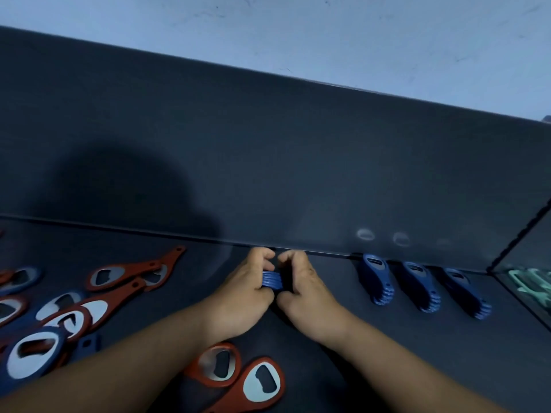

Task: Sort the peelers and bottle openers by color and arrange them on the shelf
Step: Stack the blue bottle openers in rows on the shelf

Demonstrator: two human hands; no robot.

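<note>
My left hand (241, 290) and right hand (304, 289) grip a blue opener stack (272, 280), squaring it; next I'd stand it beside the sorted stacks (376, 278) at three o'clock.

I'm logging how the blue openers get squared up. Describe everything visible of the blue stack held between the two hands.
The blue stack is several thin, plastic-looking blue pieces pressed together, so only their ribbed edges show. The left hand and right hand grip it from either side, fingers curled round it, hiding most of it. It sits low over the dark shelf near the back panel, left of three similar blue stacks; whether it touches the shelf is hidden.
</note>
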